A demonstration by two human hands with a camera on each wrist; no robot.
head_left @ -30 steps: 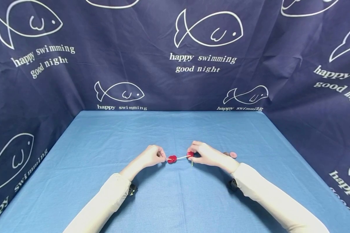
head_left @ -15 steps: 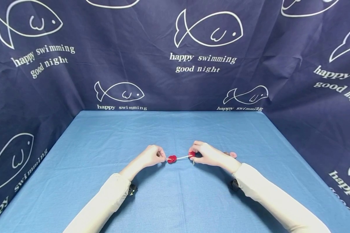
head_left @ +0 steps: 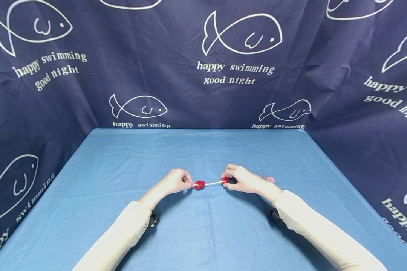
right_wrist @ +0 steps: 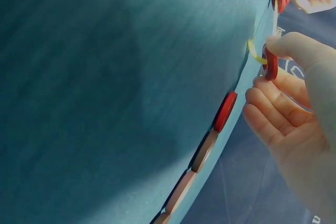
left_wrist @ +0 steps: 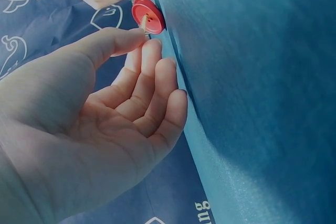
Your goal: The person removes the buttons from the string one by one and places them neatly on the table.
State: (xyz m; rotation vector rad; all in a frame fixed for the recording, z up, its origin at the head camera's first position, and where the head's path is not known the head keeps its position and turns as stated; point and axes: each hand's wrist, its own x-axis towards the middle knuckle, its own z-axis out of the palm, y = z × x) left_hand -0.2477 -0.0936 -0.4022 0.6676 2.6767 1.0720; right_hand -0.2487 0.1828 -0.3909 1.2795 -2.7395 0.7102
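Note:
My left hand [head_left: 177, 181] pinches one end of a pale cord [head_left: 213, 183] between thumb and fingertips. Just past those fingertips, overlapping red buttons [head_left: 199, 185] are threaded on the cord. My right hand [head_left: 242, 180] holds another red button [head_left: 225, 181] between thumb and fingers. The cord runs taut from the left buttons to this one. In the right wrist view, the cord's yellow end [right_wrist: 255, 52] sticks out past the held button [right_wrist: 271, 62]. The left wrist view shows the threaded button [left_wrist: 148, 16] close to my left thumb tip.
On the blue cloth-covered table [head_left: 203, 233] beside my right hand lie a loose red button [right_wrist: 226, 111], a brown one [right_wrist: 205, 150] and a pink one [right_wrist: 180, 191], in a row. A dark blue fish-print curtain [head_left: 176, 45] surrounds the table.
My right hand has shifted slightly rightward with its red button, widening the gap to the other buttons. The cord tail below it has gone out of sight in the head view. My left hand stays put.

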